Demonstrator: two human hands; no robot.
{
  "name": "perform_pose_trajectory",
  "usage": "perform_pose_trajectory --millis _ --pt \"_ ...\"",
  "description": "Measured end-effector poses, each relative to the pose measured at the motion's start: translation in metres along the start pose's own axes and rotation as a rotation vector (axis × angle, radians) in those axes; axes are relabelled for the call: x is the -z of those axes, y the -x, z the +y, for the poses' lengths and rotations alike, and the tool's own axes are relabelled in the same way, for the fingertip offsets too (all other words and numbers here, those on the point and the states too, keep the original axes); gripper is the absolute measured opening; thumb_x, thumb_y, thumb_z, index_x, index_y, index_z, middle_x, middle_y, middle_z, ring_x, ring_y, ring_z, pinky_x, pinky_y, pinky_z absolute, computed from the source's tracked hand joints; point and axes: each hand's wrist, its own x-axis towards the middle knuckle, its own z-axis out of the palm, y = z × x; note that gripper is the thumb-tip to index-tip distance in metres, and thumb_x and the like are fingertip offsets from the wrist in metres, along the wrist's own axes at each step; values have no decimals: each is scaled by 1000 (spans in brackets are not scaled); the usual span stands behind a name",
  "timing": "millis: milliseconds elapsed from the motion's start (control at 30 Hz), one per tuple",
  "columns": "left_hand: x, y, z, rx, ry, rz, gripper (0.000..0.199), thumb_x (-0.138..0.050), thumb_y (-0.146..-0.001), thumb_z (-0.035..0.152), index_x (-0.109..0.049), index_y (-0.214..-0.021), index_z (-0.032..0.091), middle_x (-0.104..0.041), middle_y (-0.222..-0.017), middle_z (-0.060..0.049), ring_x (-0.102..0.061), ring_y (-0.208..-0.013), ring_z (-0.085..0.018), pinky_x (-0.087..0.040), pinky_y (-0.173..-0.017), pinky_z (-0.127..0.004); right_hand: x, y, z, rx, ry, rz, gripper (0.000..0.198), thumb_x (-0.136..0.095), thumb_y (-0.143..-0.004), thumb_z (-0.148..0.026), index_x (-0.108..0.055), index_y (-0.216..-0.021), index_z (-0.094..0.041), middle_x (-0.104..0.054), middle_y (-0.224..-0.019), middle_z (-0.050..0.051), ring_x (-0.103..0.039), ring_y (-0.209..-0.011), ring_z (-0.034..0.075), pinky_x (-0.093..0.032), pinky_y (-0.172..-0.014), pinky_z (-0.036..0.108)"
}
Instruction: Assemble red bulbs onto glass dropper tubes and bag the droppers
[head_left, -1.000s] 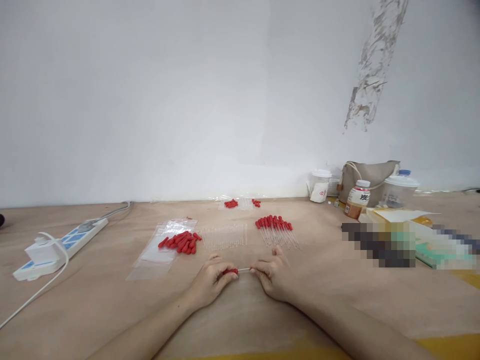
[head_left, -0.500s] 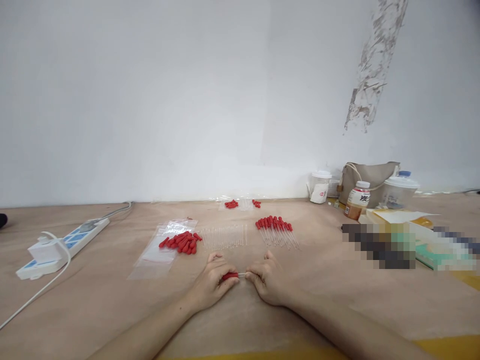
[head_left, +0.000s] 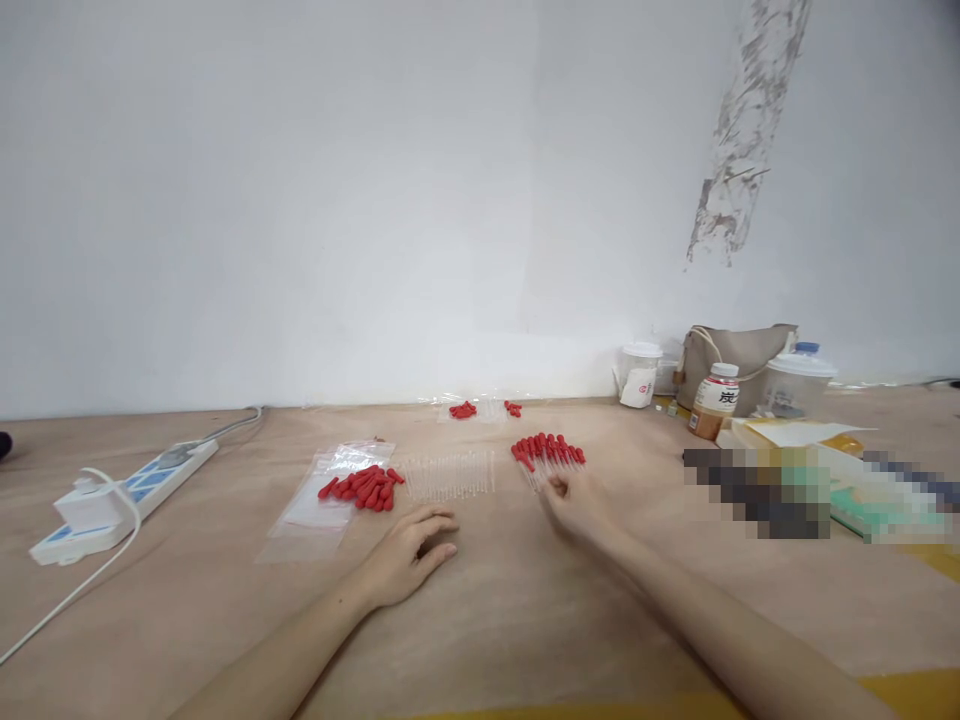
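My right hand (head_left: 576, 508) is pinched at the lower end of a dropper (head_left: 524, 459) with a red rubber bulb and a clear tube. This dropper lies at the left edge of a fanned group of finished droppers (head_left: 553, 446), their red bulbs pointing away from me. My left hand (head_left: 411, 556) rests on the table with fingers and thumb apart, holding nothing. Beyond it lie a pile of loose red rubber bulbs (head_left: 367, 488) and a row of clear tubes (head_left: 450, 475) side by side. My right fingers hide part of the group's tube ends.
Clear plastic bags (head_left: 311, 510) lie partly under the bulbs. Near the wall is a packet with more red bulbs (head_left: 463, 410). A power strip (head_left: 142, 487) with a cable is on the left. A lidded cup (head_left: 640, 375), a bottle (head_left: 714, 402) and a grey bag (head_left: 739, 352) stand back right.
My right hand has carried the dropper from between both hands forward and right to the group. My left hand has let go of the red bulb, and its fingers have spread.
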Motion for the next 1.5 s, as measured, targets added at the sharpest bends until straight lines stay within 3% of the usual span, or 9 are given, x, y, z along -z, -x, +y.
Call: perform_pose_trajectory --millis 133,467,800,933,1067,1167,1233,1367,1500 --pt "-2 -1 -4 4 -22 -79 32 -39 -87 33 -50 -116 26 -50 -122 -3 -43 -113 -18 -33 -96 -34 -2 -37 8 -217 90 70 28 -40 -78 -31 -62 -66 -20 -64 -72 4 -57 -75 18 -29 -76 31" --pt "1 0 -6 29 20 -72 34 -43 -85 34 -51 -116 26 -51 -122 -1 -44 -113 -18 -33 -97 -33 -32 -64 5 -297 218 59 28 -39 -75 -32 -62 -74 -17 -64 -78 10 -57 -80 24 -30 -77 38" --pt "0 -2 -7 31 -2 -75 34 -43 -85 35 -51 -116 25 -50 -122 -2 -44 -112 -18 -34 -96 -33 -30 -53 -1 -139 217 122 23 -41 -76 -31 -59 -74 -18 -63 -76 6 -56 -78 20 -27 -80 37" --pt "-2 -1 -5 12 -17 -62 33 -43 -85 33 -51 -116 25 -52 -120 -2 -47 -109 -17 -36 -93 -31 -36 -52 -26 -38 174 -8 21 -42 -76 -27 -59 -82 -19 -63 -82 7 -55 -86 21 -29 -81 35" --pt "3 -4 -8 54 -176 109 20 -46 -82 29 -62 -92 23 -61 -96 -3 -54 -90 -19 -40 -79 -31 -50 -59 -48 -72 152 -112 26 -46 -73 -24 -57 -94 -14 -62 -91 12 -57 -87 23 -37 -72 30" --pt "15 -5 -20 204 -458 332 15 -49 -78 29 -61 -74 21 -59 -81 -5 -50 -83 -23 -36 -75 -36 -61 -65 -55 -134 143 -155 33 -48 -71 -21 -53 -101 -10 -61 -95 17 -58 -88 25 -41 -68 31" --pt "23 -4 -30 304 -603 406 15 -50 -77 31 -59 -71 20 -57 -81 -6 -48 -84 -25 -33 -74 -37 -67 -69 -58 -170 137 -178 35 -49 -71 -19 -52 -104 -8 -60 -96 19 -58 -89 26 -42 -68 32" --pt "32 -2 -42 428 -731 414 19 -50 -76 36 -58 -69 20 -56 -83 -7 -46 -84 -26 -32 -71 -37 -73 -74 -60 -219 127 -213 37 -50 -69 -15 -51 -106 -7 -61 -95 20 -58 -90 27 -43 -69 34" --pt "31 -3 -44 454 -736 401 20 -50 -76 36 -58 -67 20 -55 -83 -6 -46 -85 -25 -32 -71 -35 -75 -75 -63 -222 123 -229 39 -50 -69 -11 -49 -108 -4 -60 -95 22 -58 -91 27 -43 -70 33"
